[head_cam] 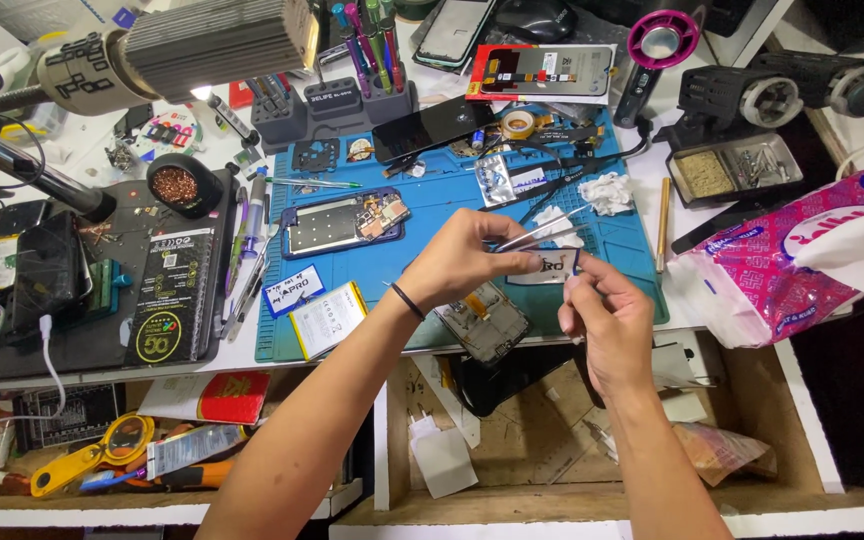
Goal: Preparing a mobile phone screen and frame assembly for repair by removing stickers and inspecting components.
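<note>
Clearly, the left hand is pinching a pair of slim silver metal tweezers, its fingers clenched round the handle end, with the tips pointing right over the blue rubber work mat. The right hand is gripping a small white rectangular label-like piece between thumb and fingertips, holding it just above the mat's front right part, and the tweezer tips are lying just over it.

Risks, as a judgement: the piece is looking thin and light, so a loose pinch could be letting it drop into the open wooden drawer below, among the scraps there. The pointed tips could be scratching or tearing it if pressed too hard. The dark dismantled phone frame is sitting at the desk edge, partly over the drawer, and a forearm nudge might be tipping it off.

Much is staying unclear. Whether the tweezers are actually gripping the piece or only touching it cannot be told. The right fingertips are hiding the piece's right end. What the piece is, sticker or part, is too small to make out.
</note>
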